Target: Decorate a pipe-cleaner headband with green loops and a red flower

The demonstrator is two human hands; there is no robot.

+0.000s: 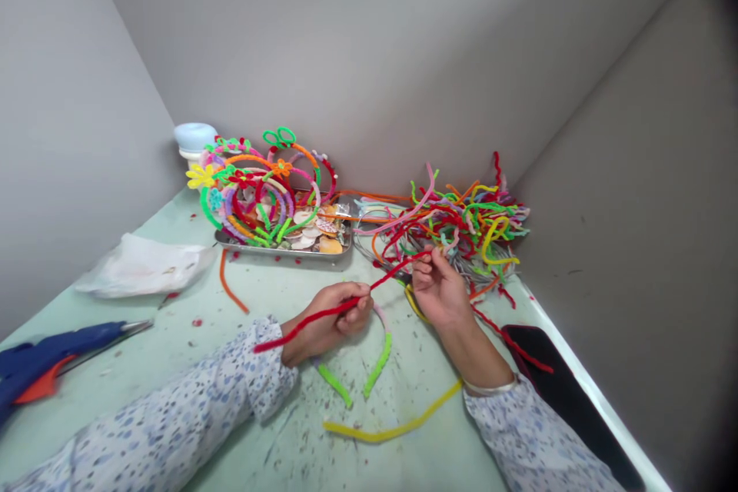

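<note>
A red pipe cleaner (311, 318) stretches between my hands over the middle of the table. My left hand (334, 320) pinches it partway along, and one end sticks out past the wrist to the lower left. At its other end, higher and to the right, my right hand (441, 288) grips it with closed fingers. Beneath my left hand lies a headband wrapped in pipe cleaner, its green tips (379, 365) pointing toward me and its upper part hidden by the hand. Nearer to me rests a yellow pipe cleaner (377, 437).
Wrapped headbands (259, 188) stand in a metal tray (282, 250) with shells. A heap of pipe cleaners (461, 223) lies at the back right, with yellow-handled scissors (413, 304) in front. A blue glue gun (63, 350), plastic bag (144, 265) and black phone-like slab (568, 400) flank my arms.
</note>
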